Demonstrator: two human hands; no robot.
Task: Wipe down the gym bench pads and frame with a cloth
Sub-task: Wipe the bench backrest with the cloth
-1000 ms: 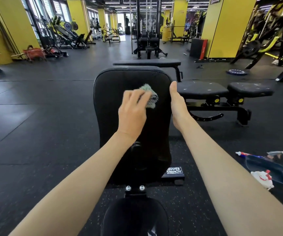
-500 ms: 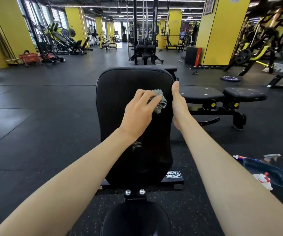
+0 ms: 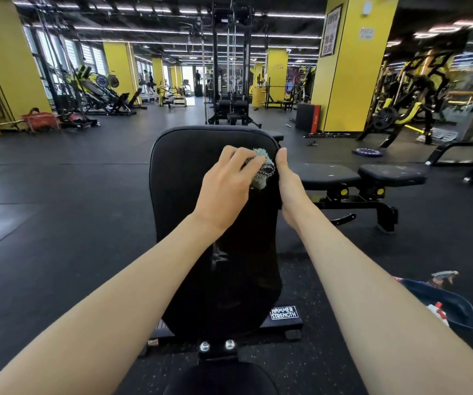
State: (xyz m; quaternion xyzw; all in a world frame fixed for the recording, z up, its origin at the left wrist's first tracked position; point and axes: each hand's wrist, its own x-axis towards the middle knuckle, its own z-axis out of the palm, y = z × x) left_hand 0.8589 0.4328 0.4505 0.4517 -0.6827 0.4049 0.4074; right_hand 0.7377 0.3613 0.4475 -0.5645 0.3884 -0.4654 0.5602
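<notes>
The bench's black back pad [image 3: 184, 195] stands upright in front of me, with the seat pad [image 3: 218, 377] at the bottom edge of the view. My left hand [image 3: 226, 186] grips a bunched grey-green cloth [image 3: 264, 172] and presses it against the pad's upper right part. Along the pad's right edge lies my right hand [image 3: 289, 181], thumb pointing up on the front and fingers hidden behind the edge. The cloth almost touches that hand. Two bolts [image 3: 216, 344] and the black base frame [image 3: 283, 323] with a white label show below the pad.
A flat black bench [image 3: 326, 172] stands just right of the pad. On the floor at the right is a dark blue tub [image 3: 452, 306] holding a spray bottle. A cable machine [image 3: 231, 81] and yellow pillars stand further back, on black rubber flooring.
My left hand has slid the cloth rightward across the upper pad, toward my right hand. The right hand has kept its place on the pad's edge.
</notes>
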